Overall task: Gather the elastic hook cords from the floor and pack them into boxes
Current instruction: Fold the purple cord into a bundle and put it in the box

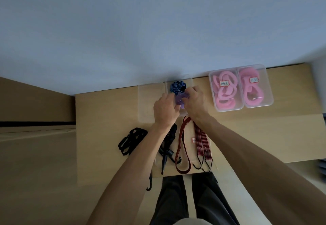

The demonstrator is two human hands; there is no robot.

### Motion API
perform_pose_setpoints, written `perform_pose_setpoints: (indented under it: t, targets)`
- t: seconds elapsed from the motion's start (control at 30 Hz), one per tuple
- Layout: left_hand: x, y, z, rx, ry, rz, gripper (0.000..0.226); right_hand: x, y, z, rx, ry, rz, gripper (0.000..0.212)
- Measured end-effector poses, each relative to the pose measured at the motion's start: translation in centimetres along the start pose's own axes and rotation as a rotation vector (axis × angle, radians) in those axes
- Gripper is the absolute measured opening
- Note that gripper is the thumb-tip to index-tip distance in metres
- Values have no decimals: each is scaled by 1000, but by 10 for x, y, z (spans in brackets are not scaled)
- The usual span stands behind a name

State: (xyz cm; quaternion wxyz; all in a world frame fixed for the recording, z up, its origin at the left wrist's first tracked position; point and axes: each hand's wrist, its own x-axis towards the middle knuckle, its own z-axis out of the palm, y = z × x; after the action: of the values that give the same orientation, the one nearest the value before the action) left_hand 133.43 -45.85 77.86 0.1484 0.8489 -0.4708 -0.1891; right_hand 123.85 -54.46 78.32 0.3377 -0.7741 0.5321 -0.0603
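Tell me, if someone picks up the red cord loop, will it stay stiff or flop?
Probably flop: the red cord lies in a long limp loop on the floor. Its black hook looks heavier, so that end would likely dangle and swing. It seems thin and light.

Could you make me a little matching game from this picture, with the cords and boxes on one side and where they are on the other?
Things:
1. purple cord
2. pink cords
3. red striped cords
4. empty clear box

Places:
A. in the two labelled boxes at the right
B. gripped by both hands over a box
C. left of the box being filled
D. loose on the board, near the person

Pairs: 1-B, 2-A, 3-D, 4-C
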Motion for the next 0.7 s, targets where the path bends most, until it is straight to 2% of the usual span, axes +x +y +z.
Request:
perform_pose_setpoints:
  t: [0.17, 0.23, 0.3, 0.37, 0.4, 0.5, 0.6, 0.7]
  targets:
    - [-5, -6, 1, -9, -28, 14, 32, 2, -7, 0, 388, -65, 73, 28]
    - [-7, -11, 1, -35, -3, -4, 32, 5, -10, 0, 330, -73, 51, 29]
    - [-9, -13, 1, -67, 28, -26, 30, 8, -8, 2, 167, -62, 34, 25]
    - [-7, -13, 1, -122, 45, -62, 25, 8, -6, 3, 57, -129, 123, 13]
    - [-5, -13, 0, -153, 46, -78, 23, 6, -7, 4, 30, -181, 162, 14]
    - [-1, -11, -1, -184, 16, -54, 30, 2, -5, 8, 77, -225, 145, 19]
    - [-1, -10, -1, -195, 13, -12, 50, -1, -3, 6, 131, -227, 118, 16]
    - [-6, -9, 0, -206, 35, 8, 40, -3, -2, 8, 175, -217, 140, 25]
